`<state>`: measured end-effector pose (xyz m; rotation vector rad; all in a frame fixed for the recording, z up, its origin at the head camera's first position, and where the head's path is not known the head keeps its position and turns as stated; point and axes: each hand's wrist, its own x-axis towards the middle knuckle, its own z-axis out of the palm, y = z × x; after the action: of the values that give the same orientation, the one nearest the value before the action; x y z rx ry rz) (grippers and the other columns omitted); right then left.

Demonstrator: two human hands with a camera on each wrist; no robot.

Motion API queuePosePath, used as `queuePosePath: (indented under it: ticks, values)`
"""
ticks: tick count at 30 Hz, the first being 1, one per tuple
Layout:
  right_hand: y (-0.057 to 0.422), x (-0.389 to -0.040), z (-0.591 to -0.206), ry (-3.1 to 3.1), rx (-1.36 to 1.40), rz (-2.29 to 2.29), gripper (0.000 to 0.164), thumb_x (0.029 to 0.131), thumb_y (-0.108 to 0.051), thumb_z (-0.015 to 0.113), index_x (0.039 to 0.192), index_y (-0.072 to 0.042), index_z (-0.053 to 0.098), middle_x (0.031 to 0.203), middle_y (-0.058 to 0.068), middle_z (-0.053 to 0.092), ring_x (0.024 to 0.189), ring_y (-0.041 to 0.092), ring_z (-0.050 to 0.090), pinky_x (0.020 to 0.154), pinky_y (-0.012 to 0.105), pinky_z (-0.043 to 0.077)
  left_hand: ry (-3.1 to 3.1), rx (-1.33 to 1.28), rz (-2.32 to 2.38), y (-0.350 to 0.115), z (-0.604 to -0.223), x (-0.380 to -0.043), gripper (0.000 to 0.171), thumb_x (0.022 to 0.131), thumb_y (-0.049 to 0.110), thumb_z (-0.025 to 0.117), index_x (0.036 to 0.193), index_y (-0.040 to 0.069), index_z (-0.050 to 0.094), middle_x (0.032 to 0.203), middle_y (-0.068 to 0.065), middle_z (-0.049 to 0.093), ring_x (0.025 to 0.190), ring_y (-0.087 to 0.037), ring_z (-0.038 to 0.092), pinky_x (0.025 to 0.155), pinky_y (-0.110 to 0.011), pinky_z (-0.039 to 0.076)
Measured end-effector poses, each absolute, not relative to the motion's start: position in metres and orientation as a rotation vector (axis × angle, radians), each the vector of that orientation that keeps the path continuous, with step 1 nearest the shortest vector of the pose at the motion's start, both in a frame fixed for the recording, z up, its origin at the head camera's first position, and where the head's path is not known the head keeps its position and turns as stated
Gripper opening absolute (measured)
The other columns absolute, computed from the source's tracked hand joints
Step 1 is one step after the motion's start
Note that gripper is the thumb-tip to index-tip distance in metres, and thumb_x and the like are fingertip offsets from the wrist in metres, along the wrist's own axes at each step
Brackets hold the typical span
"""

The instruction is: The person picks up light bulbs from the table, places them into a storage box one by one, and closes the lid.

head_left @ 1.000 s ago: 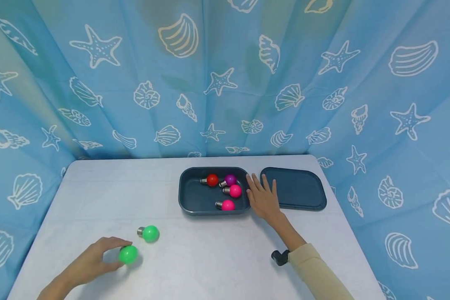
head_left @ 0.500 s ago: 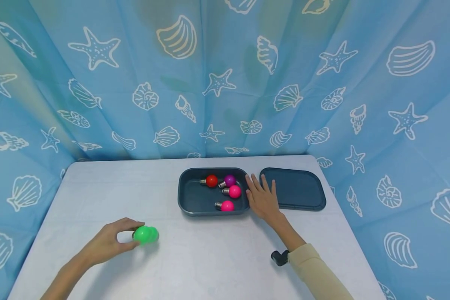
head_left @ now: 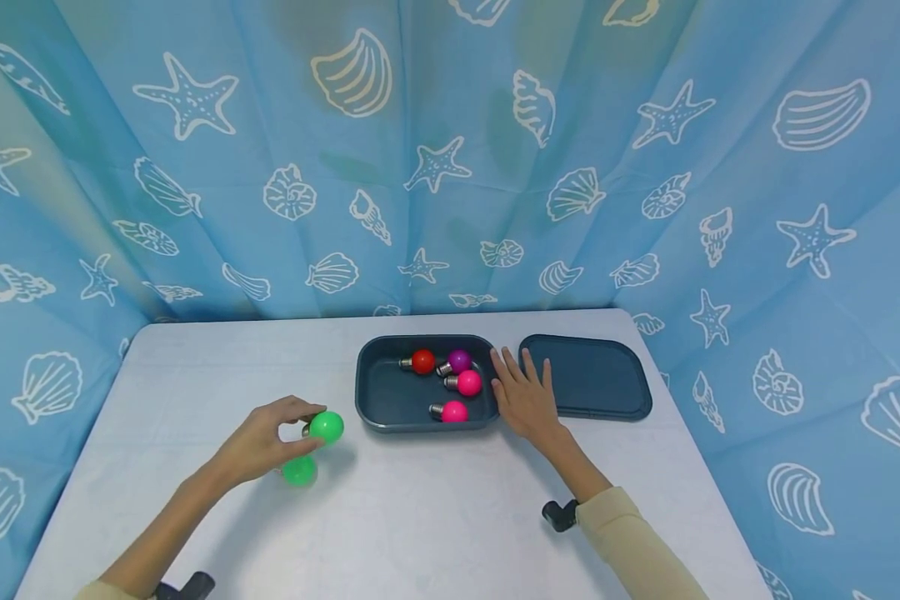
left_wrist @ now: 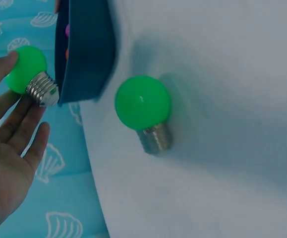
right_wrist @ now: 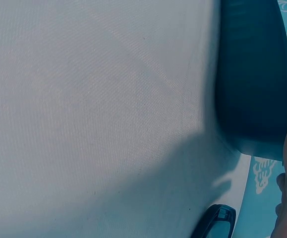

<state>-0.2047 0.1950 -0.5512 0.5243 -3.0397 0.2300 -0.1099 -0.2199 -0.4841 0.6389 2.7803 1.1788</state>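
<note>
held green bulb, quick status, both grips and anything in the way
Left grip pinches green bulb, clear of table. Right grip open at end of dark box. Second green bulb on table. Nothing visible between held bulb and box.

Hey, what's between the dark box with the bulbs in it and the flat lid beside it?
The right hand, spread over the gap between the box and the lid, as the head view shows.
</note>
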Motion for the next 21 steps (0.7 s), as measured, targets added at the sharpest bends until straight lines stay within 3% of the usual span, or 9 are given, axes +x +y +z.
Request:
queuePosePath:
  ticks: [6, 15, 21]
  values:
    - [0.195, -0.206, -0.552, -3.023, 0.529, 0.213, 0.054, 0.108, -0.031, 0.033, 0.159, -0.014, 0.027, 0.160, 0.011, 0.029, 0.147, 0.042, 0.019, 0.114, 0.067, 0.008, 2.822, 0.669, 1.236, -0.196, -0.482, -0.129, 0.043, 0.081, 0.010, 0.084, 0.121, 0.002, 0.069, 0.104, -0.001, 0.068, 0.093, -0.020, 0.065, 0.086, -0.049, 0.056]
    - [0.196, -0.206, -0.553, -3.034, 0.529, 0.201, 0.053, 0.109, -0.032, 0.032, 0.159, -0.014, 0.027, 0.161, 0.010, 0.028, 0.148, 0.041, 0.017, 0.115, 0.067, 0.008, 2.810, 0.600, 1.272, -0.163, -0.480, -0.155, 0.045, 0.083, 0.020, 0.084, 0.122, 0.001, 0.069, 0.097, 0.000, 0.064, 0.090, -0.020, 0.060, 0.084, -0.048, 0.056]
    - [0.196, -0.206, -0.553, -3.030, 0.528, 0.213, 0.053, 0.108, -0.031, 0.033, 0.159, -0.014, 0.028, 0.161, 0.010, 0.029, 0.148, 0.041, 0.017, 0.115, 0.066, 0.005, 2.798, 0.596, 1.246, -0.141, -0.487, -0.169, 0.046, 0.084, 0.023, 0.083, 0.122, 0.001, 0.069, 0.096, -0.001, 0.063, 0.089, -0.020, 0.060, 0.080, -0.039, 0.057]
